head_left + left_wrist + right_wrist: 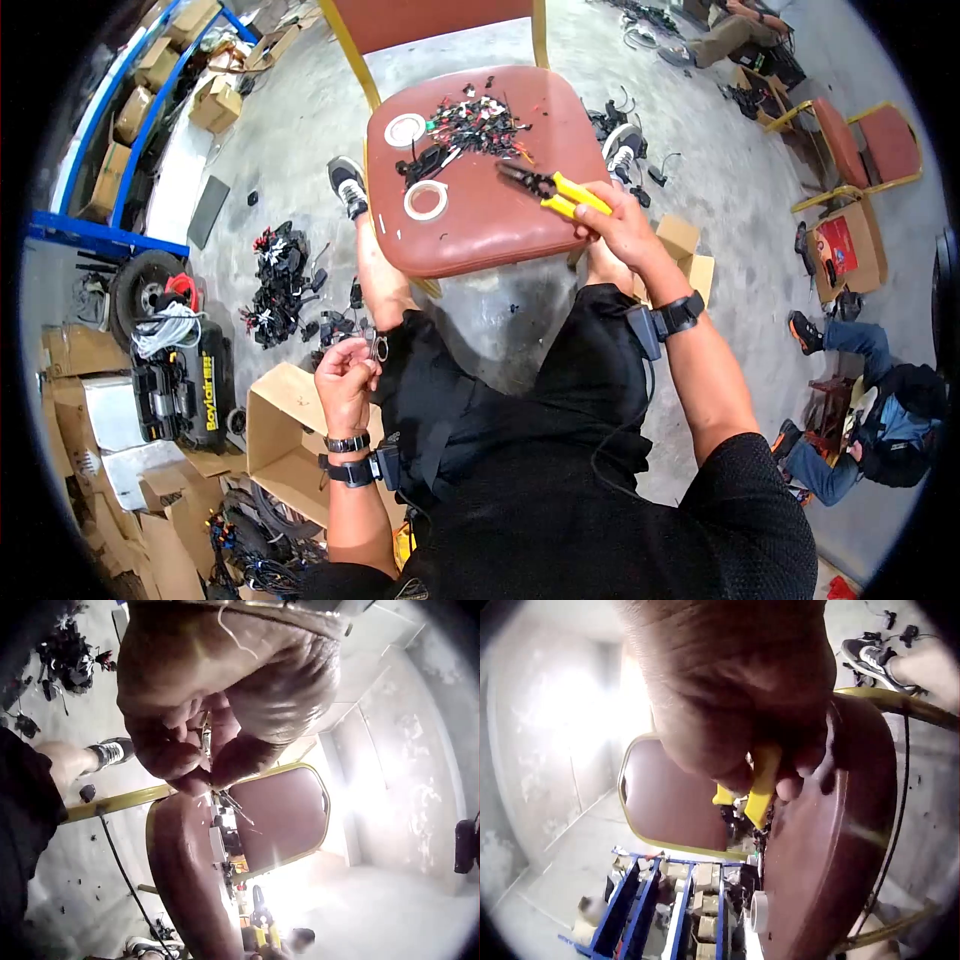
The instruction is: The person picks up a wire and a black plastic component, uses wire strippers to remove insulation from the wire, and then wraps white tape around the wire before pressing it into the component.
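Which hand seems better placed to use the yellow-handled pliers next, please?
Probably the right hand: it grips the pliers over the seat, while the left hand pinches a small item.

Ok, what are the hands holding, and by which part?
The right hand holds pliers by the yellow handles; the left hand pinches a small wiry piece, exact part unclear.
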`<state>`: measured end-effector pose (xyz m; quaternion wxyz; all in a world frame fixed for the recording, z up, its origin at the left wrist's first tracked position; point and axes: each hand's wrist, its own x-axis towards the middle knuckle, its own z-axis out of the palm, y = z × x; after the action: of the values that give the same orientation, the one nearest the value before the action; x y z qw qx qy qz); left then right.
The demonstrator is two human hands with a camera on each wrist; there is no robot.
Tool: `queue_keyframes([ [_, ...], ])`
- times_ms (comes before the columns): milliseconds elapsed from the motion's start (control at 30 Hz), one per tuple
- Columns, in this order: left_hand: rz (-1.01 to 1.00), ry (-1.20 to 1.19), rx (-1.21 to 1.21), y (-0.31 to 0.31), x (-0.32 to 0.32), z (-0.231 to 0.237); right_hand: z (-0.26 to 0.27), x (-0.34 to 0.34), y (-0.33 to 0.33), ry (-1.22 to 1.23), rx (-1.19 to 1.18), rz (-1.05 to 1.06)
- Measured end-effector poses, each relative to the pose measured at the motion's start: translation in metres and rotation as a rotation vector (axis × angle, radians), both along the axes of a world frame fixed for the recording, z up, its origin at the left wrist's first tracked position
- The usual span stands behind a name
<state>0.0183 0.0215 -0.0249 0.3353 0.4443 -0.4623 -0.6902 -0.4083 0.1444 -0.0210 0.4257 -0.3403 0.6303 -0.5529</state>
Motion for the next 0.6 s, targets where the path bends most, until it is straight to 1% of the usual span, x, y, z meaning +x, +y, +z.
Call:
queue_keyframes([
  [33, 0.006, 0.009, 0.011, 0.003, 0.005, -0.001, 0.008, 0.004, 0.003, 0.039, 0.002, 0.085],
  [133, -0.004, -0.022, 0.038, 0.004, 0.013, -0.003, 0.02, 0.021, -0.002, 0.24, 0.003, 0.23],
  [167, 0.001, -0.016, 0.04, 0.004, 0.013, -0.002, 0.017, 0.021, -0.007, 0.346, 0.027, 0.235],
  [267, -0.017, -0.022, 0.008, 0.004, 0.013, -0.002, 0.009, 0.009, -0.024, 0.387, 0.061, 0.258],
  [300, -0.002, -0.007, 0.014, 0.005, 0.011, 0.002, 0.001, 0.002, -0.029, 0.271, 0.101, 0.168],
  [333, 0.006, 0.003, 0.016, 0.006, 0.011, 0.002, 0.0, -0.007, -0.036, 0.426, 0.111, 0.113],
  [400, 0.025, 0.018, 0.019, 0.007, 0.014, 0.002, 0.006, -0.015, -0.045, 0.338, 0.075, 0.073],
  [433, 0.023, 0.019, 0.02, 0.007, 0.016, 0.001, 0.015, -0.014, -0.043, 0.357, 0.056, 0.1],
  [567, 0.082, 0.073, 0.051, 0.008, 0.027, -0.002, 0.033, -0.012, -0.019, 0.378, 0.141, 0.218],
  [600, 0.078, 0.085, 0.053, 0.006, 0.03, -0.004, 0.03, -0.016, -0.016, 0.431, 0.141, 0.23],
])
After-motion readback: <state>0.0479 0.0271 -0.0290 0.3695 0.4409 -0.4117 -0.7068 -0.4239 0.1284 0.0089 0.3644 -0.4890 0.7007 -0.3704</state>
